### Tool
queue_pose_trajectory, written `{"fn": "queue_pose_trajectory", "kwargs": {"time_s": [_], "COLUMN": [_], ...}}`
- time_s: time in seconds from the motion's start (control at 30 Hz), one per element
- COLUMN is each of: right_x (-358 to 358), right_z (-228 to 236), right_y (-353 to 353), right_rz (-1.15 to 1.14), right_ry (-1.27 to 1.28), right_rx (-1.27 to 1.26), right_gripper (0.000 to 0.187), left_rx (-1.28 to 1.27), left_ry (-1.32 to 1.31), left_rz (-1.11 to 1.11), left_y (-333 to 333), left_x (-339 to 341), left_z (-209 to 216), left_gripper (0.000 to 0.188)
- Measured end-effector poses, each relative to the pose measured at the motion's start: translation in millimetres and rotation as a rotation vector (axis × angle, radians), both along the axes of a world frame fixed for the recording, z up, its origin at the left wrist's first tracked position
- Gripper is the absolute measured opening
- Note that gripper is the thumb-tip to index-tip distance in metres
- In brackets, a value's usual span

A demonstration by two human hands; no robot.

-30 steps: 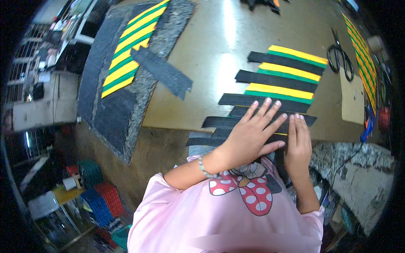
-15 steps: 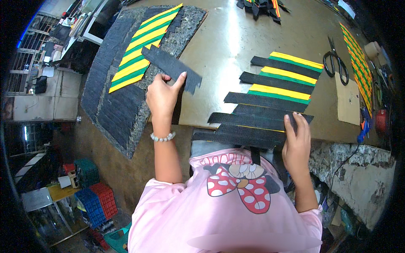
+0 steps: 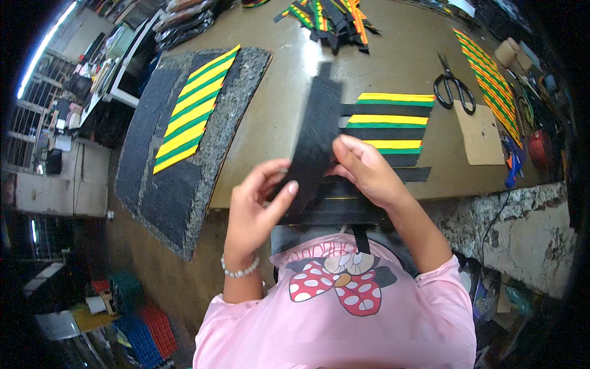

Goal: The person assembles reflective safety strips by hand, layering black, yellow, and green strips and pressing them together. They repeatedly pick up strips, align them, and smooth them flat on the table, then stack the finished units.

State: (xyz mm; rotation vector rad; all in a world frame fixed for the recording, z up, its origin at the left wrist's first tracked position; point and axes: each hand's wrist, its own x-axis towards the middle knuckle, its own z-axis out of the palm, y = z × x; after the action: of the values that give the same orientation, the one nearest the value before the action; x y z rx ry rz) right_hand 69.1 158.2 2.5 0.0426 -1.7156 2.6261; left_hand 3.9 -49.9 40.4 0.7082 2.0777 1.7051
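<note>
Fingers [image 3: 289,189] of the left hand [image 3: 251,200] and right hand [image 3: 370,175] hold one black piece [image 3: 316,117] over the worktop [image 3: 258,150]. Nearby lie three yellow strips [image 3: 390,119], one scissors [image 3: 450,75], one striped panel [image 3: 198,109].

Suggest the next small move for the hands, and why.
I'd probably lower the black piece toward the striped strips on the table: the left hand and right hand both have it, and it blocks part of that layout from view.
</note>
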Motion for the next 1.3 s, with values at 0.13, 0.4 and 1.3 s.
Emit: {"fn": "queue_pose_trajectory", "kwargs": {"time_s": [0.13, 0.4, 1.3], "right_x": [-7, 20, 162], "right_z": [18, 11, 45], "right_y": [-5, -18, 70], "right_rz": [-0.275, -0.298, -1.058], "right_ry": [-0.074, -0.061, -0.129], "right_rx": [-0.051, -0.223, 0.474], "right_gripper": [0.037, 0.035, 0.032], "left_rx": [0.058, -0.037, -0.368], "left_ry": [-0.097, 0.131, 0.764], "left_rz": [-0.136, 0.001, -0.381], "left_y": [6, 30, 77], "left_x": [7, 9, 33], "left_z": [4, -1, -44], "left_gripper": [0.035, 0.017, 0.042]}}
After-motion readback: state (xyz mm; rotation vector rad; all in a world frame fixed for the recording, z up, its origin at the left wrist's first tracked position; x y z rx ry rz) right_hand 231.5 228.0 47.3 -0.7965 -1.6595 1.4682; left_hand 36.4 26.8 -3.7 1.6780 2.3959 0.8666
